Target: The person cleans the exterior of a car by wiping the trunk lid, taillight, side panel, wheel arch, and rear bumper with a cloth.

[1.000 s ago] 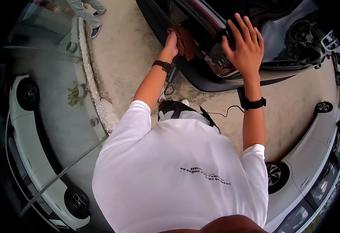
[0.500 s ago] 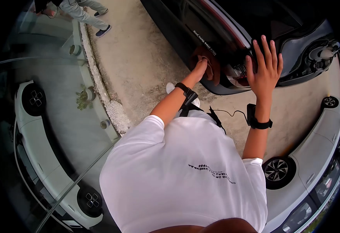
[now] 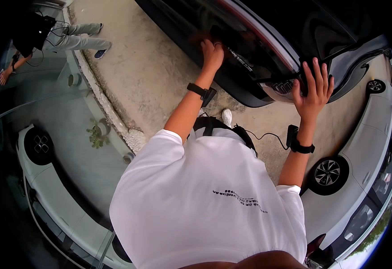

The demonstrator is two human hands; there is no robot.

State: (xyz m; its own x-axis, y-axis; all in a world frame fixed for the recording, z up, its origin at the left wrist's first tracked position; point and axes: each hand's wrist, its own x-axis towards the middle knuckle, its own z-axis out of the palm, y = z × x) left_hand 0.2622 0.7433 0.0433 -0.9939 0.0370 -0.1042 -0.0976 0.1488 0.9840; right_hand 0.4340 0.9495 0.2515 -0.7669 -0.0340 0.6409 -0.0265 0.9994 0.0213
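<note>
Against the side of a black car, my left hand is closed, its fingers bunched on a reddish-brown cloth. The cloth is dark and smeared here, so only part of it shows. Just right of that hand runs a strip of pale badge lettering. My right hand lies open on the car's corner, fingers spread upward, beside a lamp. It holds nothing. Each wrist wears a black strap with a small device.
A white car stands to my right. On my left, a glass wall reflects a white car. Potted plants show by a rough kerb. Another person stands at upper left. A cable hangs near my right wrist.
My left hand has moved up and left along the car with the cloth, past the lettering. My right hand stays open on the corner. The view has shifted.
</note>
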